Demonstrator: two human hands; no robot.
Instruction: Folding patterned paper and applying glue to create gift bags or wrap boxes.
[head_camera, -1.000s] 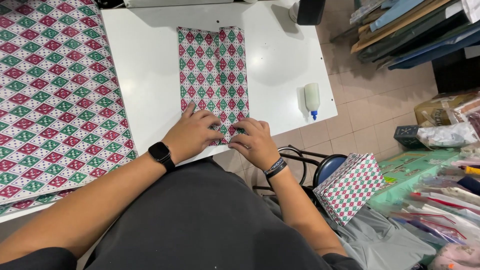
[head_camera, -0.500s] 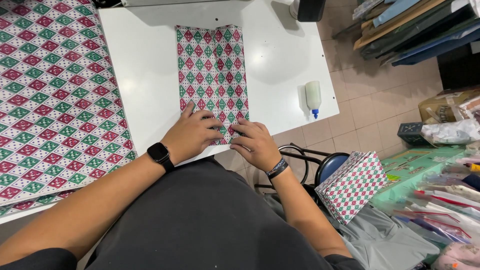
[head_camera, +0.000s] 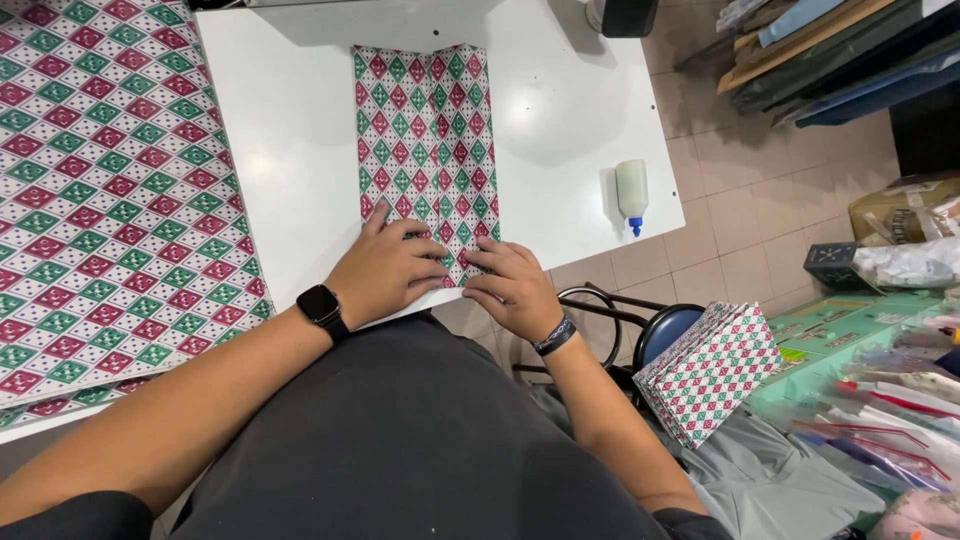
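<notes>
**A:** Start at the left of the white table (head_camera: 290, 150). What lies there?

**B:** A broad stack of patterned paper sheets (head_camera: 100, 190), red and green diamonds on white, covering the table's left part and hanging over its near edge. Toward the middle lies the folded paper piece (head_camera: 425, 150), same pattern, a long strip running from the table's far edge to its near edge.

**A:** And the hands?

**B:** Both rest on the strip's near end, right at the table's near edge. The left hand (head_camera: 385, 272), a black watch on its wrist, lies flat with fingers spread, pressing down on the paper. The right hand (head_camera: 510, 285), with a dark band on its wrist, sits just beside it, fingers bent onto the same end. Neither closes around anything; they press, palms down.

**A:** How would that paper handle?

**B:** I judge it light and thin, stiff enough to keep a crease but easy to tear or dent. It would slide on the smooth tabletop, so flat pressure near the fold holds it best; the edges are where to pinch it.

**A:** Right of the strip?

**B:** A small white glue bottle (head_camera: 631, 192) with a blue tip lies near the table's right edge. Beyond the table, lower down, a stack of finished patterned bags (head_camera: 712, 370) rests on a chair.
</notes>
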